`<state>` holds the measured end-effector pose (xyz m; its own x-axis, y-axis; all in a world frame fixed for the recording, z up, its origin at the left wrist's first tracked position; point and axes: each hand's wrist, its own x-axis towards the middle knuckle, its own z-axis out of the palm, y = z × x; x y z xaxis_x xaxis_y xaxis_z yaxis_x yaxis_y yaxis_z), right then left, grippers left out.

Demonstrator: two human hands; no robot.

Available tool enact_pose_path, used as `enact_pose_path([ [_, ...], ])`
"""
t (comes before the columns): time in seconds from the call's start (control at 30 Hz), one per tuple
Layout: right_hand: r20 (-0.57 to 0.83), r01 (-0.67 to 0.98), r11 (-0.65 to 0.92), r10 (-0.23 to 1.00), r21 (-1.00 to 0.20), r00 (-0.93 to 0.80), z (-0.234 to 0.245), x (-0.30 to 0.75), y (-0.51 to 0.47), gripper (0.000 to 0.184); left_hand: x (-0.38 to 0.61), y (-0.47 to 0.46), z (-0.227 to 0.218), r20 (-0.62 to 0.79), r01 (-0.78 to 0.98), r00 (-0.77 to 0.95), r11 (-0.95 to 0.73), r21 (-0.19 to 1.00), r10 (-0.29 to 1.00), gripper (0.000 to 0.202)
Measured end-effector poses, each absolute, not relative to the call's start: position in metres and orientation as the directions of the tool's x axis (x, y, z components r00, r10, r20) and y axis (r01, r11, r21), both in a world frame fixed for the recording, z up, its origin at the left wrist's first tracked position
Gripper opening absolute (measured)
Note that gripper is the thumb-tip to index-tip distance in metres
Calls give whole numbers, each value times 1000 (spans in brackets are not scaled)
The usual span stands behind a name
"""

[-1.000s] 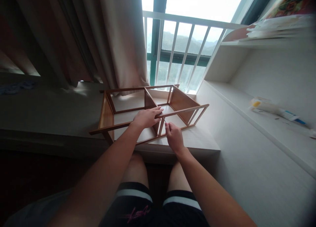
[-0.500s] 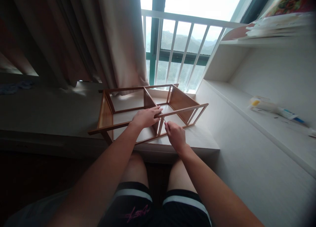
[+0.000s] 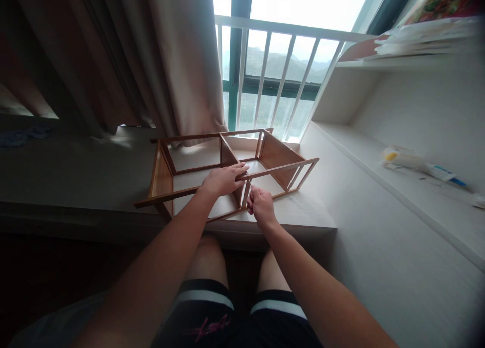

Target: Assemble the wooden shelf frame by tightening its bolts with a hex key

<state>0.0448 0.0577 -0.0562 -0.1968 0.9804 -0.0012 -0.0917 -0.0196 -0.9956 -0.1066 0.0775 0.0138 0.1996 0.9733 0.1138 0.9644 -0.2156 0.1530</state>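
A brown wooden shelf frame point(image 3: 159, 172) lies on its side on the pale window ledge. My left hand point(image 3: 222, 180) rests over its upper near rail by the middle joint, fingers stretched along the far side and thumb on the near side, holding the rail. Just below that joint, my right hand point(image 3: 261, 205) is closed around a thin metal tool that looks like a hex key point(image 3: 250, 183). Only a short bit of the tool shows, its upper end reaching the rail. The fist hides the rest.
White railings point(image 3: 280, 80) and a window stand behind the frame, with a heavy curtain point(image 3: 185, 60) to the left. A white shelf unit point(image 3: 379, 221) rises at the right, bearing a tube-like packet point(image 3: 405, 159) and papers point(image 3: 420, 40). The ledge's front edge is above my knees.
My right hand has swung slightly left and down, and the tool now stands more upright. My left hand and the shelf frame keep their places.
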Motion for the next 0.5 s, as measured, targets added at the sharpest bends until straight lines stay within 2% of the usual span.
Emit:
enact_pose_path([
  [0.07, -98, -301, -176, 962, -937, -257, -51, 43, 56, 38, -106, 77, 15, 105, 965, 195, -209, 156, 975, 58],
  [0.17, -162, -416, -280, 941, -865, -296, -46, 45, 55, 36, -105, 77, 16, 98, 965, 195, -209, 158, 976, 59],
  [0.3, -127, -370, -215, 961, -904, -247, -48, 50, 54, 39, -105, 77, 14, 124, 963, 202, -220, 152, 971, 58],
  [0.5, 9, -154, -25, 976, -988, -219, -56, 51, 57, 43, -106, 76, 13, 127, 966, 194, -211, 147, 973, 58],
])
